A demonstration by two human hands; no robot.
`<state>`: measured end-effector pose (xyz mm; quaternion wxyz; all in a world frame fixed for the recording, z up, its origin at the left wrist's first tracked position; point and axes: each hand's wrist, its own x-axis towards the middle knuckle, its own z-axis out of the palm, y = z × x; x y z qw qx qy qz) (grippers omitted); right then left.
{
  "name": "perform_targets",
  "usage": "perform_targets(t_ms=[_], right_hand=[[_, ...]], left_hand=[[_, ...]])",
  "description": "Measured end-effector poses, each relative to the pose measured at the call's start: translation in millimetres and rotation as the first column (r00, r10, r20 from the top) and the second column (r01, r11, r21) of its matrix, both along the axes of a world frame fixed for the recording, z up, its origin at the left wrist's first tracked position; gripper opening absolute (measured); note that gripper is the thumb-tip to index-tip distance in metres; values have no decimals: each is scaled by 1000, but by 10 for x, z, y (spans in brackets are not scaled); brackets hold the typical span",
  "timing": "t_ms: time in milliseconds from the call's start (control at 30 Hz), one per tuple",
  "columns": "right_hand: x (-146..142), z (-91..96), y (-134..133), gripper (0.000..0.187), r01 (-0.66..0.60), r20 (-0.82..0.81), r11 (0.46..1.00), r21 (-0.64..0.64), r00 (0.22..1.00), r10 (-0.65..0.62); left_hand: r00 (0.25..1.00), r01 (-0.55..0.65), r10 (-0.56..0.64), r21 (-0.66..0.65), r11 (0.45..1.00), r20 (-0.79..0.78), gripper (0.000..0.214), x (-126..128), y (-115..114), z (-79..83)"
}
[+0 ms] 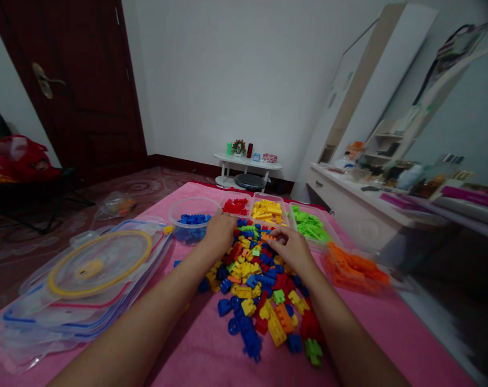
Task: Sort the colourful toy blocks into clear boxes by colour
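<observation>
A mixed heap of plastic building blocks (248, 269) in red, yellow, blue, green and orange lies spread between my forearms. My left hand (223, 228) is over the heap's far left edge, between the round tub of blue blocks (193, 219) and the box of red blocks (236, 206). Its fingers point away, and their tips are hidden. At the heap's far right side, my right hand (289, 244) is curled, with thumb and forefinger closed around an orange building block (267, 237). Beyond it stand boxes of yellow blocks (267, 210) and green blocks (310, 223).
A clear box of orange blocks (354, 269) stands right of my right forearm. Clear lids (102, 263) with coloured rims are stacked on the left of the pink cloth (195, 344). A white dressing table (349, 199) is at the right, and a low white stand (248, 161) by the wall.
</observation>
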<state>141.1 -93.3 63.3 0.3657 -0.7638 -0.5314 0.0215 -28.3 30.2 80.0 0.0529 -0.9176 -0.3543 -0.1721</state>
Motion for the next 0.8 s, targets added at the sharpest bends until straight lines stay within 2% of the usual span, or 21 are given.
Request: perform_targets(t_ms=[133,233,300,400,467,500,533,567,633,667,700,733,800], right_hand=[[-33,48,5,27,-20,-100,998,68,995,26],[-46,49,-2,23,-71,-108,997,34,991,75],[-58,54,-15,31,-94,-126,996,12,988,94],[-96,90,-31,28,-61,-322,996,71,943,81],[-139,137,-36,25,-15,-499,985,173,861,101],[-165,168,-38,26,8,-568,974,228,814,126],[-193,203,-41,26,17,-615,962,273,772,161],[-221,241,-47,28,12,-642,952,306,741,197],[-274,320,-70,31,-44,-652,943,331,711,262],[-297,359,-86,33,-91,-641,941,324,711,290],[-316,395,-105,34,-139,-621,942,307,720,309],[-330,426,-126,35,-175,-593,943,283,741,315],[-343,468,-165,37,-212,-510,953,217,808,296]], left_hand=[[999,22,-20,32,999,-46,36,8,-8,-67],[998,-3,5,37,999,-63,30,17,-13,-75],[999,-18,18,16,1000,-37,24,16,-13,-47],[991,17,-8,-60,998,136,21,27,-39,56],[952,145,-79,-208,967,297,26,53,-91,153],[915,249,-115,-318,915,386,28,70,-129,203],[869,364,-133,-434,824,477,29,89,-173,248],[816,474,-125,-531,702,564,31,109,-220,286],[716,629,-38,-621,468,697,36,143,-309,334],[675,673,14,-624,397,737,39,156,-344,342],[644,700,57,-618,359,763,42,168,-369,339],[621,713,91,-610,345,778,44,179,-384,327],[596,722,129,-600,345,792,44,199,-391,283]])
